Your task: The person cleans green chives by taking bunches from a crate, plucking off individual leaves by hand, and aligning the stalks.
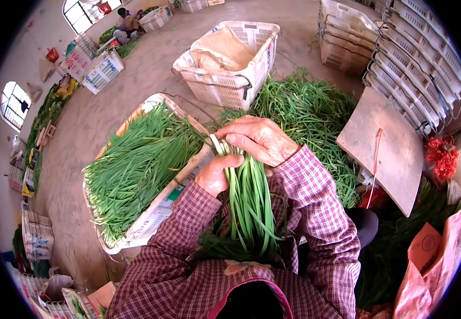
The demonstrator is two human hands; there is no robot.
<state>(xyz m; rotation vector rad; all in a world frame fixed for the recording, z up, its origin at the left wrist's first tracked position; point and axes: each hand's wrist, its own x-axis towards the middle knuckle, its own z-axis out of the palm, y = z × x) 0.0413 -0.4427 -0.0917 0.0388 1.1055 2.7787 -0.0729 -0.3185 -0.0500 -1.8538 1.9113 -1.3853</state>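
Note:
A bunch of garlic chives (252, 204) hangs over my lap, its white stem ends up and its long green leaves trailing down. My left hand (213, 175) is closed around the stems from the left, thumb across the front. From above, my right hand (259, 139) grips the bunch near the white ends, with thumb and forefinger bent together; its other fingers are partly hidden. Left of my hands, a white crate (158, 204) is heaped with neatly laid chives (140, 165). A loose pile of chives (310, 119) spreads on the floor beyond my right forearm.
Ahead stands a white crate (214, 87) with a tan sheet inside. Stacked crates (416, 64) rise at the right, above a leaning board (384, 149). Red ties (443, 159) hang beside it. Another person (127, 24) sits far back among crates and greens.

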